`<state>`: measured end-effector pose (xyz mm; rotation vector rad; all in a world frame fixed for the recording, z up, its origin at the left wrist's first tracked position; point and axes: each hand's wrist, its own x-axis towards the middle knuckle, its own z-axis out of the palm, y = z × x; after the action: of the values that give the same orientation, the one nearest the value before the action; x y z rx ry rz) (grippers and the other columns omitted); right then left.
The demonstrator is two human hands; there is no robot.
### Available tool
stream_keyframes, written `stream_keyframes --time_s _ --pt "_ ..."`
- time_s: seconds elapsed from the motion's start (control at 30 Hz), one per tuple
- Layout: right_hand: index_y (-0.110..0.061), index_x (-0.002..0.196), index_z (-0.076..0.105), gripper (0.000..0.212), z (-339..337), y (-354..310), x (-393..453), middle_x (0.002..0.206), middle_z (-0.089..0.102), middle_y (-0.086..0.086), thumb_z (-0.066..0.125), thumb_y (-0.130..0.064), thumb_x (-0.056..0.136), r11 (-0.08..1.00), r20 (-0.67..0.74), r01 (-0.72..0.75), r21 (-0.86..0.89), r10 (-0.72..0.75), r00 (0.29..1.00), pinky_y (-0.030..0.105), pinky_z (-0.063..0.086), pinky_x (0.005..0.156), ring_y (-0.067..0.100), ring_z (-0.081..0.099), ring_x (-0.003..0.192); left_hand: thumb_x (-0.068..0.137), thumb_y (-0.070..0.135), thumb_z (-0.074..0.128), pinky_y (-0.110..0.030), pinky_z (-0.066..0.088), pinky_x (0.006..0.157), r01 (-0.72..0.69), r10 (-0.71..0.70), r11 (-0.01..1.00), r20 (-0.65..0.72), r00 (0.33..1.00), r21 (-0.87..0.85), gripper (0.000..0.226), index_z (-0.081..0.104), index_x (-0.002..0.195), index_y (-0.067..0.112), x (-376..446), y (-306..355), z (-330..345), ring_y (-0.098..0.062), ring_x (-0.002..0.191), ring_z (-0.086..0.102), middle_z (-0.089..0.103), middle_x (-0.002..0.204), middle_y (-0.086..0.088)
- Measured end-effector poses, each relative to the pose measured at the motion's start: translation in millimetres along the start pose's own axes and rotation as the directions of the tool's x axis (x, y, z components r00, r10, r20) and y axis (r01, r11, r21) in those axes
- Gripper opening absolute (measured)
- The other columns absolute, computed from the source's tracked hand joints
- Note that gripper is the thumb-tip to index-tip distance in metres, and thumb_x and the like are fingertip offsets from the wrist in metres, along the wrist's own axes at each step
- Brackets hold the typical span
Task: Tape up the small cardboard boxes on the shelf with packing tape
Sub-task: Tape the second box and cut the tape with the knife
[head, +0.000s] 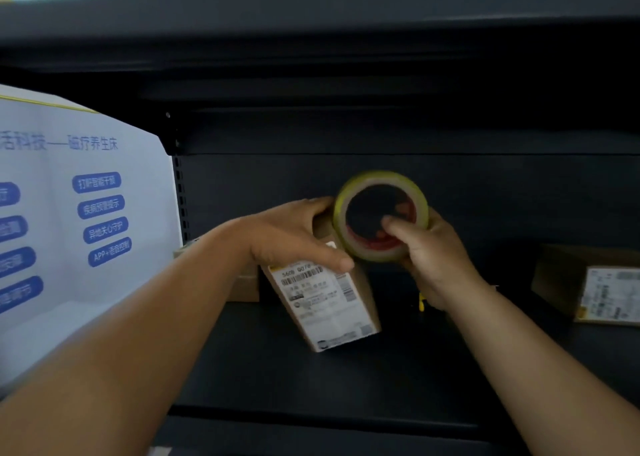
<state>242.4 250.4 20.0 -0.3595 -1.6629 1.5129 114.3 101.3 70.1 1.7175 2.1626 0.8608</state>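
A small cardboard box (325, 303) with a white shipping label stands tilted on the dark shelf (346, 379). My left hand (294, 234) grips its top end from above. My right hand (433, 248) holds a roll of clear packing tape (381, 213) with a red inner core, thumb hooked inside the core, the roll pressed against the box's upper right end. A second small box (588, 286) with a label lies at the far right of the shelf. Part of a third box (242, 282) shows behind my left forearm.
A large white carton with blue printed labels (69, 220) stands at the left end of the shelf. The shelf's dark back panel (485, 196) and the shelf above (346, 130) close in the space. A small yellow item (421, 301) lies under my right wrist.
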Motion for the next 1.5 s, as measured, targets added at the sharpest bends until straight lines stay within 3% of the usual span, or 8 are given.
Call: stream_keyframes --time_s 0.13,0.23,0.47,0.6,0.73,1.03,1.27,1.5 --pt "-0.016 0.112 0.057 0.041 23 -9 2 0.100 0.071 0.007 0.076 -0.014 0.076 0.996 0.151 -0.018 0.089 0.004 0.988 0.033 0.055 0.080 0.019 0.070 0.091 0.052 0.052 0.088 -0.041 0.047 0.099 -0.023 -0.002 0.968 -0.098 0.995 -0.248 0.084 0.048 0.124 0.038 -8 -27 16 -0.016 0.116 0.058 0.060 0.123 0.003" --pt "-0.016 0.108 0.057 0.030 43 -7 2 0.099 0.070 0.013 0.070 -0.012 0.081 0.999 0.174 -0.029 0.018 0.025 0.984 0.037 0.056 0.084 0.023 0.070 0.092 0.056 0.034 0.086 -0.036 0.052 0.092 0.012 -0.045 0.903 -0.067 0.997 -0.429 0.078 0.046 0.124 0.031 -16 -42 22 -0.015 0.109 0.064 0.067 0.115 0.002" --pt "-0.025 0.103 0.056 0.026 51 -14 12 0.082 0.064 0.002 0.056 -0.003 0.090 0.995 0.220 0.082 -0.051 -0.069 0.973 0.024 0.052 0.068 0.014 0.064 0.075 0.061 0.027 0.082 -0.031 0.055 0.082 0.033 -0.076 0.897 -0.082 0.994 -0.441 0.076 0.043 0.126 0.025 -29 -54 21 -0.015 0.100 0.068 0.070 0.109 -0.001" --pt "-0.032 0.091 0.062 0.041 15 -16 17 0.097 0.065 0.005 0.055 0.008 0.085 0.993 0.113 0.051 -0.108 -0.039 0.993 0.030 0.053 0.069 0.018 0.063 0.079 0.055 0.032 0.089 -0.030 0.055 0.081 0.087 -0.159 0.871 -0.109 0.981 -0.484 0.098 0.034 0.136 0.026 -39 -76 27 -0.014 0.095 0.069 0.066 0.109 -0.002" --pt "-0.038 0.090 0.068 0.049 -15 -24 22 0.101 0.067 -0.001 0.059 0.009 0.079 0.962 0.102 0.075 -0.264 -0.049 0.994 0.039 0.052 0.085 0.023 0.064 0.094 0.054 0.030 0.090 -0.031 0.055 0.083 0.093 -0.158 0.870 -0.094 0.983 -0.484 0.098 0.032 0.134 0.030 -37 -79 27 -0.015 0.096 0.069 0.066 0.110 -0.003" --pt "-0.039 0.087 0.069 0.053 -26 -28 18 0.095 0.065 -0.012 0.058 0.011 0.074 0.887 0.111 0.075 -0.457 -0.026 0.993 0.031 0.052 0.080 0.011 0.062 0.089 0.054 0.029 0.085 -0.028 0.055 0.083 0.112 -0.169 0.863 -0.074 0.983 -0.492 0.098 0.031 0.137 0.027 -39 -84 29 -0.014 0.098 0.068 0.063 0.114 -0.005" --pt "-0.036 0.096 0.070 0.052 -27 -15 9 0.091 0.063 -0.019 0.055 0.010 0.073 0.805 0.169 0.074 -0.588 0.033 0.985 0.017 0.048 0.070 0.002 0.059 0.082 0.030 0.053 0.092 -0.026 0.054 0.085 0.131 -0.172 0.870 -0.044 0.984 -0.476 0.125 0.031 0.136 0.028 -45 -96 29 -0.013 0.102 0.067 0.062 0.118 -0.004" --pt "-0.037 0.096 0.070 0.052 -31 -5 6 0.094 0.064 -0.015 0.057 0.008 0.073 0.792 0.176 0.045 -0.609 0.080 0.981 0.022 0.048 0.071 0.006 0.059 0.087 0.032 0.052 0.090 -0.022 0.053 0.083 0.169 -0.182 0.892 0.007 0.983 -0.419 0.126 0.027 0.139 0.029 -45 -94 26 -0.010 0.103 0.065 0.061 0.119 -0.001"
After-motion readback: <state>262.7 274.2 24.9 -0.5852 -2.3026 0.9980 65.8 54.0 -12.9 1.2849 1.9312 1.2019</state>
